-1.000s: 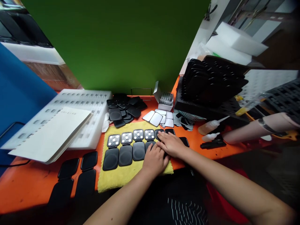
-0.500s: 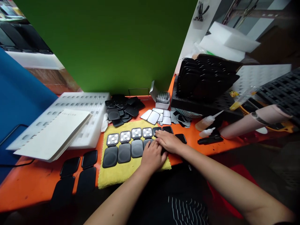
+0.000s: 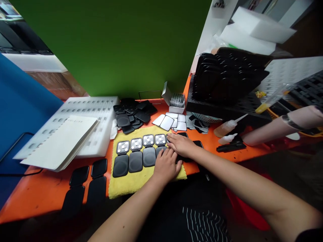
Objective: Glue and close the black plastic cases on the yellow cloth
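Note:
A yellow cloth [image 3: 131, 183] lies on the orange table [image 3: 37, 191]. On it stands a row of open black cases [image 3: 135, 156], each with a silvery upper half and a black lower half. My left hand [image 3: 166, 164] rests flat on the cloth's right end, its fingers over the lower half of a case. My right hand [image 3: 180, 144] lies beside it, fingers pressing down on the rightmost case, which is mostly hidden. Neither hand lifts anything.
A pile of black case parts [image 3: 132, 116] and white rounded plates [image 3: 170, 121] lie behind the cloth. White foam trays [image 3: 83, 114] with a paper pad sit left, closed black cases [image 3: 85, 185] front left, black trays [image 3: 227, 80] and glue bottles [image 3: 227, 127] right. Another person's forearm [image 3: 277, 126] rests far right.
Both hands stay on the right end of the row, shifting only slightly. The camera view has tilted a little; the other person's arm has risen slightly in the picture.

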{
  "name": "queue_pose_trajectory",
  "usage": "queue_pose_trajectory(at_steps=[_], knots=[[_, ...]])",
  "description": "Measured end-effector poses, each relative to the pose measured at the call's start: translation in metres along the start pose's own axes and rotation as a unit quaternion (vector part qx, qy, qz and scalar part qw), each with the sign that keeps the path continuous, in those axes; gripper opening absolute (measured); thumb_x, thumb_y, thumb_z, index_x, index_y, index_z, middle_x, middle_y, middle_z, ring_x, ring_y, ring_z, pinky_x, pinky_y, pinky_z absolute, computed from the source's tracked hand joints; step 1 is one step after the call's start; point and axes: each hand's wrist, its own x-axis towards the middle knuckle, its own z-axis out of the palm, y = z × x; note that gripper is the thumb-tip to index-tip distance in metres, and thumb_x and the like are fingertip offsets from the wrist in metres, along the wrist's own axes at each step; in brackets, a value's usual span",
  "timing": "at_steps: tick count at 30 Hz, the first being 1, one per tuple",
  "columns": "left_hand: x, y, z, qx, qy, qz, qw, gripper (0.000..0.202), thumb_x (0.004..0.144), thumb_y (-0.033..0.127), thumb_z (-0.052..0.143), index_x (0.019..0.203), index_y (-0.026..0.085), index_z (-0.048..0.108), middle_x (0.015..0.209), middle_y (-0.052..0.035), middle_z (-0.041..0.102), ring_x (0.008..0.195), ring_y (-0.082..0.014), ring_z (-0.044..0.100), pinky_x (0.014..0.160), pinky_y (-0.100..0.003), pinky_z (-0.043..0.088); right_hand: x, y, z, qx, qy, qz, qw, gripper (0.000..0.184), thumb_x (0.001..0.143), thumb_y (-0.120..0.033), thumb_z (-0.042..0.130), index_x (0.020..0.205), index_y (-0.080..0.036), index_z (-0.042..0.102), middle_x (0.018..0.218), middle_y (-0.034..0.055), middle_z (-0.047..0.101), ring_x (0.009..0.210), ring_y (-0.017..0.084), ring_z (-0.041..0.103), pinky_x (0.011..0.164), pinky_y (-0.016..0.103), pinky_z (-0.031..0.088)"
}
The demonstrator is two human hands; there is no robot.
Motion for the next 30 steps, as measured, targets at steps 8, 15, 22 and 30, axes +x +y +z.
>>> queue_pose_trajectory(at_steps=[8,15,22,30], knots=[[0.000,-0.002,-0.002,-0.011,-0.003,-0.004,1.000,0.039,0.077,0.037,0.051,0.112,0.019,0.048,0.119,-0.0072,0.052,0.111,-0.0237,0.042,0.096,-0.043,0.028,0.001,-0.004,0.001,-0.050,0.031,-0.015,0.998,0.039,0.089,-0.031,0.028,0.112,-0.013,0.054,0.122,0.0133,0.050,0.111,0.022,0.046,0.096,0.036,0.029],[-0.003,-0.003,-0.001,-0.024,0.007,0.002,1.000,0.040,0.081,0.035,0.046,0.119,0.022,0.045,0.128,-0.0047,0.045,0.115,-0.0235,0.040,0.097,-0.045,0.026,-0.019,0.044,-0.014,0.012,0.097,0.155,0.983,0.032,0.087,-0.032,0.034,0.104,-0.022,0.059,0.107,0.0041,0.059,0.099,0.016,0.051,0.084,0.025,0.038],[-0.007,-0.004,-0.001,-0.021,0.023,0.011,0.999,0.040,0.082,0.035,0.043,0.120,0.021,0.045,0.130,-0.0047,0.043,0.118,-0.0239,0.038,0.099,-0.045,0.026,-0.017,0.101,-0.015,-0.059,0.147,0.275,0.948,0.045,0.084,-0.036,0.037,0.122,-0.013,0.046,0.124,0.0145,0.046,0.112,0.029,0.041,0.090,0.039,0.032],[-0.011,-0.009,0.003,-0.028,0.061,0.035,0.997,0.033,0.082,0.032,0.045,0.112,0.021,0.053,0.125,-0.0049,0.048,0.116,-0.0240,0.041,0.098,-0.045,0.029,-0.034,0.094,-0.001,-0.080,0.104,0.217,0.967,0.040,0.086,-0.032,0.033,0.120,-0.017,0.047,0.131,0.0071,0.042,0.123,0.022,0.031,0.103,0.038,0.017]])
